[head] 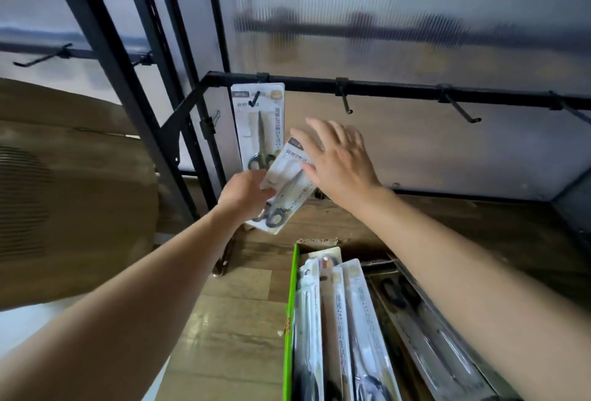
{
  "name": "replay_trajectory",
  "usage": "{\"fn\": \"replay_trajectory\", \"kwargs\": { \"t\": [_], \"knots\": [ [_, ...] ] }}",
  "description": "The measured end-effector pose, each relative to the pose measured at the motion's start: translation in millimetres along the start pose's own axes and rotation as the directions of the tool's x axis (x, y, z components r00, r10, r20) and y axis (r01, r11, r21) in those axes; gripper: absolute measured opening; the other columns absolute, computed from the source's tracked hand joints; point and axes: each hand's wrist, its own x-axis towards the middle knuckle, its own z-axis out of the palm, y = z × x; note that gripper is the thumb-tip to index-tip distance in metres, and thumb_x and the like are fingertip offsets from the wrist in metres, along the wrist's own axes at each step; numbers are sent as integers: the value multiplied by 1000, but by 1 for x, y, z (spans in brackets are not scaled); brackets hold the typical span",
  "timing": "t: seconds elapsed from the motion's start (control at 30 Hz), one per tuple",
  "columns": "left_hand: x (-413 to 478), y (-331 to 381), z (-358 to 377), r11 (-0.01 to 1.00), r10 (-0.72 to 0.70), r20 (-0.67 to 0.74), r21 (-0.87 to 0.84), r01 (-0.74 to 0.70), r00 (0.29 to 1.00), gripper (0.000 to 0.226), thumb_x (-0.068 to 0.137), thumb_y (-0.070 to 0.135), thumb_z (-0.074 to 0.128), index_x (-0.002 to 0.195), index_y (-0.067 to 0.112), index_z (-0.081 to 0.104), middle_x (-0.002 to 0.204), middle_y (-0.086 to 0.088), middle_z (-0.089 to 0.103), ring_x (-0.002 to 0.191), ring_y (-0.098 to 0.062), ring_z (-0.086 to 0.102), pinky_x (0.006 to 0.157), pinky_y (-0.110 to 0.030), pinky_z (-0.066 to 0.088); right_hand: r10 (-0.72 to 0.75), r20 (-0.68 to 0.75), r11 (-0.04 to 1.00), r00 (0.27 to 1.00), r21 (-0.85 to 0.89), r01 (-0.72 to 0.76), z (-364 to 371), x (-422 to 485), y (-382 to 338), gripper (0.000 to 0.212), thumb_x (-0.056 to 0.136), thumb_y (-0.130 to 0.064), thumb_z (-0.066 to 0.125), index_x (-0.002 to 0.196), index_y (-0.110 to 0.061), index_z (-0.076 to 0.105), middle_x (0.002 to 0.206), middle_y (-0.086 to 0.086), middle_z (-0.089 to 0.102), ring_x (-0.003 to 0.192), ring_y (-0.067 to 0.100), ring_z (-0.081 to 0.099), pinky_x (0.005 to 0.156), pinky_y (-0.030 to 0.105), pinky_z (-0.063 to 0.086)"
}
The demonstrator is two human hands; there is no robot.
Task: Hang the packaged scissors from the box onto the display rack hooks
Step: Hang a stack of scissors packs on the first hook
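The black display rack (399,88) spans the view, its bar carrying forward-pointing hooks so that card packs can slide on by their top hole. Below it, on the wooden floor (230,320), the green-edged box (291,304) lies open with more scissors packs (339,311) stacked flat, within easy reach. One hung pack (257,131) dangles from the leftmost hook (254,102); the next hook (346,104) is bare and is likely the target. The left hand (244,194) grips the tilted held pack (287,181) near its handle end, below the bar. The right hand (340,157), fingers straight and spread, touches its upper end, seemingly to steady and aim the hole
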Motion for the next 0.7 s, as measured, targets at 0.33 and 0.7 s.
{"fn": "replay_trajectory", "kwargs": {
  "t": [0.33,0.7],
  "knots": [
    [-6,-30,-7,979,-74,-65,-195,60,995,22,91,28,62,104,11,66,79,2,60,66,-9,52,50,-24,35,354,115,797,928,481,-364,8,12,-47,45,93,-30,63,128,-7,47,116,14,55,87,29,60,66,35,48],
    [-12,-15,-50,791,-15,-409,-563,-239,912,16,92,27,63,105,21,58,94,12,65,87,-2,62,76,-23,50,288,75,802,955,526,-283,-5,45,-63,41,93,-28,62,129,-14,49,114,11,57,101,27,57,72,38,49]
  ]
}}
